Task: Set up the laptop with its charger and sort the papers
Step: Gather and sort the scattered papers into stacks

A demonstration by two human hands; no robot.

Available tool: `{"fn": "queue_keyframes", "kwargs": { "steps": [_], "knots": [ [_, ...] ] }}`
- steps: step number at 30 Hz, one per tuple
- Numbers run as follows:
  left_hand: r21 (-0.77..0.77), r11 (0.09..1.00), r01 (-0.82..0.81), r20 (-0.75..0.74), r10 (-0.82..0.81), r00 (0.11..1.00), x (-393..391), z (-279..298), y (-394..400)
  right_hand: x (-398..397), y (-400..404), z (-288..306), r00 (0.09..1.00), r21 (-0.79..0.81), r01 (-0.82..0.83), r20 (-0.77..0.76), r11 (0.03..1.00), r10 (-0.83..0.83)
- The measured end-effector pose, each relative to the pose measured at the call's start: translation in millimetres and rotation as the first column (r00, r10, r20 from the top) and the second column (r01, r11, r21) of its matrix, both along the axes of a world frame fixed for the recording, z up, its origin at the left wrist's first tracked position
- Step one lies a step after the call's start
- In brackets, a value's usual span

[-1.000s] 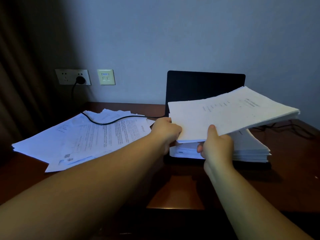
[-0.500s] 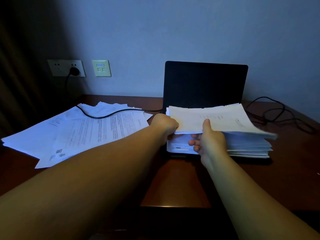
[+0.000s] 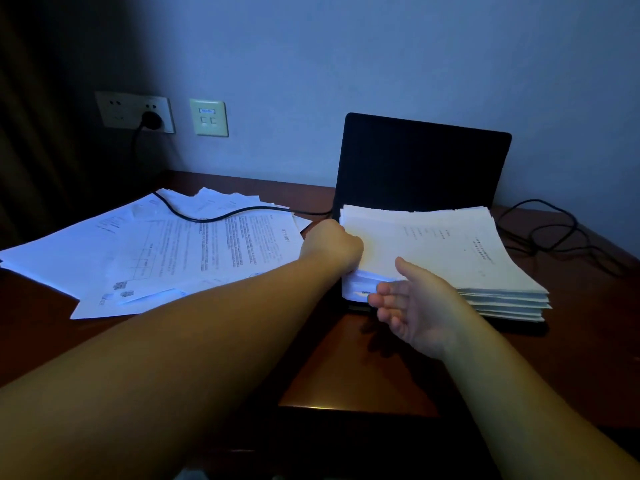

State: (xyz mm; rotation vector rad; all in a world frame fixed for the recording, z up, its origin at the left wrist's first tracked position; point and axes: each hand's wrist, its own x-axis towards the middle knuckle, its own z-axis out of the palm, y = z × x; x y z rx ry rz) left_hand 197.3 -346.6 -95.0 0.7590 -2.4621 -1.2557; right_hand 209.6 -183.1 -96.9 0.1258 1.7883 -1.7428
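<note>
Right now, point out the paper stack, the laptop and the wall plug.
paper stack (image 3: 446,244), head view, top sheet
laptop (image 3: 422,164), head view, dark screen
wall plug (image 3: 151,120), head view, black plug body in the socket

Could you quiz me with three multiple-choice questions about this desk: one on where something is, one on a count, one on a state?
1. Where does the tall paper stack sit?
A. on the laptop's base
B. on the floor
C. under the loose sheets

2. How many plugs are in the wall socket?
A. none
B. one
C. three

3. The right hand is:
A. gripping the cable
B. making a fist
C. open, holding nothing

Answers: 1 A, the stack lies before the upright screen; 2 B, one black plug; 3 C, fingers spread and relaxed.
</note>
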Motion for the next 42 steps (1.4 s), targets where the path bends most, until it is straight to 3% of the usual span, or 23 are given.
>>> {"fn": "queue_keyframes", "kwargs": {
  "steps": [3,6,11,14,17,20,22,25,30,34,37,42],
  "knots": [
    [-0.318,0.948,0.016,-0.036,-0.029,0.999,24,0,-22,13,-15,2,0.982,0.0,-0.057,-0.18,0.998,0.056],
    [-0.484,0.875,-0.005,-0.019,-0.004,1.0,51,-4,-57,24,-41,4,0.906,-0.04,-0.082,-0.419,0.996,0.058],
    [-0.559,0.825,-0.078,-0.038,0.068,0.997,97,-14,-119,35,-95,-6,0.577,0.212,-0.201,-0.764,0.956,0.29],
    [-0.561,0.819,-0.119,-0.059,0.104,0.993,122,-23,-153,37,-125,-12,0.431,0.334,-0.268,-0.797,0.904,0.423],
    [-0.542,0.838,-0.061,0.099,0.136,0.986,140,-28,-179,39,-152,-16,0.281,0.548,-0.264,-0.743,0.793,0.607],
    [-0.52,0.854,-0.03,0.202,0.157,0.967,152,-29,-196,41,-177,-19,0.221,0.663,-0.221,-0.68,0.715,0.699],
    [-0.524,0.85,-0.064,0.168,0.177,0.97,159,-30,-201,39,-193,-21,0.182,0.699,-0.202,-0.661,0.686,0.728],
    [-0.423,0.884,-0.199,-0.051,0.196,0.979,172,-33,-205,35,-209,-26,0.076,0.789,-0.173,-0.586,0.59,0.807],
    [-0.056,0.918,-0.392,-0.382,0.343,0.858,184,-37,-213,38,-215,-37,0.043,0.767,-0.172,-0.622,0.619,0.782],
    [0.2,0.869,-0.453,-0.425,0.493,0.759,187,-33,-226,42,-214,-37,-0.009,0.803,-0.192,-0.577,0.565,0.817],
    [0.205,0.858,-0.47,-0.416,0.511,0.752,186,-34,-228,42,-215,-35,-0.021,0.801,-0.213,-0.576,0.559,0.817],
    [0.199,0.838,-0.507,-0.403,0.542,0.737,189,-35,-228,39,-213,-35,0.023,0.72,-0.26,-0.661,0.643,0.75]
  ]
}}
